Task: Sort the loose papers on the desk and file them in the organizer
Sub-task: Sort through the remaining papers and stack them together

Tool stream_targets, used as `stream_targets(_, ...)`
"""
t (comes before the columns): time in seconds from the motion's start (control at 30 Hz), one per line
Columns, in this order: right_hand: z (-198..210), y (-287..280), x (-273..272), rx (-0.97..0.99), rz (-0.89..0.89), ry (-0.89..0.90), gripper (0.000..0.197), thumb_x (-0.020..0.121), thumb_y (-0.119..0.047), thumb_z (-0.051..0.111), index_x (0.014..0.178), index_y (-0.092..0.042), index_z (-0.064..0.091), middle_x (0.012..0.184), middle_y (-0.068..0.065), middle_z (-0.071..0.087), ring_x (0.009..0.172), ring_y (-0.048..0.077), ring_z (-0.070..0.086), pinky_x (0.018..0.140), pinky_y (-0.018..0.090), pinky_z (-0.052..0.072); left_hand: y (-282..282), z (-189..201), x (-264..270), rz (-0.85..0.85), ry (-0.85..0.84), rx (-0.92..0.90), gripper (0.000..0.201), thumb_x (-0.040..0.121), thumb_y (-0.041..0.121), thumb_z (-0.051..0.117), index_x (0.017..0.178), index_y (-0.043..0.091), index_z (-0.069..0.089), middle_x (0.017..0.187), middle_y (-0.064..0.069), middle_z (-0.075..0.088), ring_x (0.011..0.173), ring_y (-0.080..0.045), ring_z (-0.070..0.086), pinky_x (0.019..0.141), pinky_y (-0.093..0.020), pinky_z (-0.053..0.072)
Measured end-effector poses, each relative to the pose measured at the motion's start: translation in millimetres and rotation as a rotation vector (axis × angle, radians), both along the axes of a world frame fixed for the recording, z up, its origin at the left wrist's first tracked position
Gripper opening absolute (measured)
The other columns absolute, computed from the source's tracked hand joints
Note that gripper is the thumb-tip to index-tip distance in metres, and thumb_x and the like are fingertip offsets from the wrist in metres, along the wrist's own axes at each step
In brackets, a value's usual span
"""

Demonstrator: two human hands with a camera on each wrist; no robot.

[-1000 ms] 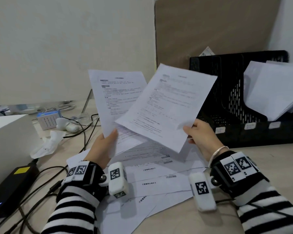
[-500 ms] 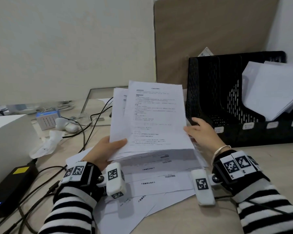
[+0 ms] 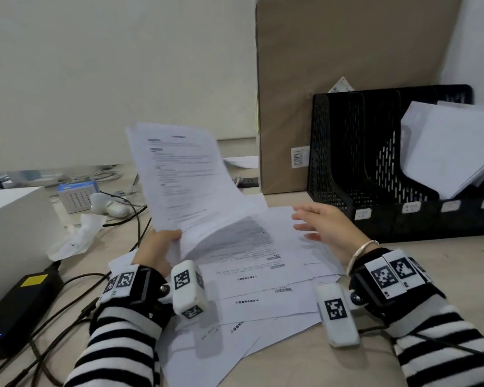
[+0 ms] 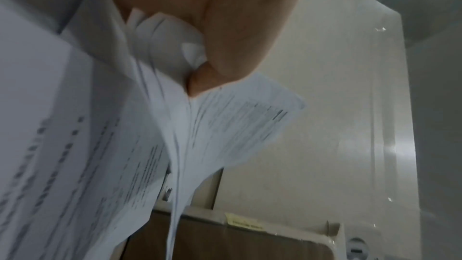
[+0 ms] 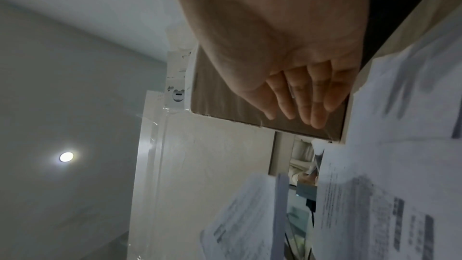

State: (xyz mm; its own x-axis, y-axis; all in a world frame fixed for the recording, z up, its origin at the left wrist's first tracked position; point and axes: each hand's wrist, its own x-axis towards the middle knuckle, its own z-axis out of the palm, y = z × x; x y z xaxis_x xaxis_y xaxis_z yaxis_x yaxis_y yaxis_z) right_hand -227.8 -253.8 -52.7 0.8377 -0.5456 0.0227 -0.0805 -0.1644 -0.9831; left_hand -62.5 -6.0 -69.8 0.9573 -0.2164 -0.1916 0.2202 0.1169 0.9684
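Pinching limp printed sheets (image 3: pixel 185 180), left hand (image 3: pixel 157 247)

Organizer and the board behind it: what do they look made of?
Organizer: black perforated panels, matte; looks like metal mesh, though plastic is possible. Board: flat brown, dull, with a barcode sticker; likely cardboard, maybe a carton's side.

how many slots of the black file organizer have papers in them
1 that shows: the black mesh organizer has white papers only in its right slot. The left slots look empty; the far right end is cut off.
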Motion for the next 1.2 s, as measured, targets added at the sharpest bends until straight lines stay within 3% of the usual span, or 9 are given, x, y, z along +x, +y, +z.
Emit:
stream_targets(0.1, 8, 7, 7, -0.01, 0.088, 0.057, 0.016, 0.095, -0.019, 0.056, 0.107, -0.016, 0.066, 0.109, 0.003, 0.071, 0.09, 0.012, 0.067, 0.072, 0.022, 0.049, 7, -4, 9, 0.17, 0.023, 0.017, 0.03, 0.081, 0.007, 0.061, 0.111, 0.004, 0.055, 0.109, -0.015, 0.064, 0.097, -0.031, 0.059, 0.09, -0.04, 0.046)
stream_targets(0.2, 24, 18, 33, -0.209, 0.185, 0.173, 0.012, 0.093, -0.015, 0.057, 0.1, -0.018, 0.066, 0.104, 0.001, 0.071, 0.083, 0.01, 0.068, 0.063, 0.02, 0.045, 9, -5, 14, 0.245, -0.021, 0.077, 0.023, 0.078, 0.009, 0.058, 0.101, 0.006, 0.056, 0.095, -0.011, 0.064, 0.093, -0.031, 0.059, 0.085, -0.037, 0.048)
stream_targets(0.3, 37, 23, 79, -0.495, 0.218, 0.302, 0.016, 0.092, -0.011, 0.058, 0.104, -0.013, 0.066, 0.102, 0.0, 0.069, 0.081, 0.01, 0.069, 0.06, 0.02, 0.048, 11, -14, 21, 0.325, -0.067, 0.064, 0.036, 0.066, 0.015, 0.055, 0.102, 0.011, 0.061, 0.103, -0.011, 0.068, 0.1, -0.034, 0.064, 0.095, -0.049, 0.051)
stream_targets(0.47, 36, 22, 163, -0.82, 0.22, 0.474, 0.029, 0.09, -0.004, 0.059, 0.118, -0.007, 0.063, 0.119, 0.007, 0.064, 0.085, 0.019, 0.068, 0.052, 0.016, 0.046, 13, -13, 20, 0.394, -0.047, 0.062, 0.023, 0.078, 0.006, 0.053, 0.101, 0.01, 0.057, 0.104, -0.012, 0.065, 0.099, -0.034, 0.062, 0.093, -0.047, 0.051)
stream_targets(0.63, 28, 20, 214, -1.13, 0.285, 0.606, 0.06, 0.087, -0.017, 0.066, 0.142, -0.015, 0.042, 0.142, 0.004, 0.048, 0.119, 0.024, 0.056, 0.097, 0.031, 0.045, 19, -18, 29, 0.414, -0.021, 0.057, 0.025, 0.081, 0.009, 0.055, 0.106, 0.01, 0.057, 0.105, -0.008, 0.065, 0.098, -0.031, 0.06, 0.093, -0.039, 0.05)
stream_targets(0.77, 16, 24, 234, -1.199, 0.314, 0.729, 0.07, 0.08, -0.027, 0.073, 0.142, -0.013, 0.043, 0.146, 0.009, 0.044, 0.126, 0.026, 0.05, 0.104, 0.031, 0.041, 23, -19, 32, 0.418, -0.017, 0.03, 0.03, 0.083, 0.008, 0.054, 0.113, 0.006, 0.06, 0.106, -0.008, 0.067, 0.094, -0.029, 0.059, 0.082, -0.033, 0.046)
stream_targets(0.9, 22, 19, 229, -1.207, 0.191, 0.614, 0.025, 0.079, -0.021, 0.072, 0.103, -0.013, 0.068, 0.115, 0.004, 0.067, 0.09, 0.022, 0.06, 0.078, 0.024, 0.047, 21, -12, 28, 0.444, -0.022, -0.011, 0.02, 0.085, 0.005, 0.052, 0.105, 0.007, 0.059, 0.102, -0.006, 0.065, 0.086, -0.026, 0.056, 0.07, -0.027, 0.043)
stream_targets(1.07, 60, -10, 180, -0.999, -0.268, 0.3, 0.018, 0.089, -0.011, 0.053, 0.099, -0.001, 0.064, 0.099, 0.018, 0.067, 0.094, 0.033, 0.066, 0.069, 0.029, 0.046, 18, -4, 18, 0.491, -0.064, -0.068, 0.029, 0.087, 0.002, 0.05, 0.113, 0.003, 0.061, 0.107, -0.006, 0.066, 0.084, -0.022, 0.056, 0.056, -0.022, 0.04)
stream_targets(1.2, 64, -21, 118, -0.293, -0.335, 0.04, 0.016, 0.092, 0.002, 0.045, 0.077, 0.002, 0.05, 0.057, 0.014, 0.062, 0.033, 0.01, 0.06, 0.035, 0.021, 0.047, 20, 1, 14, 0.566, -0.087, -0.061, 0.029, 0.085, 0.003, 0.046, 0.113, 0.0, 0.056, 0.113, -0.011, 0.062, 0.105, -0.031, 0.058, 0.088, -0.033, 0.047)
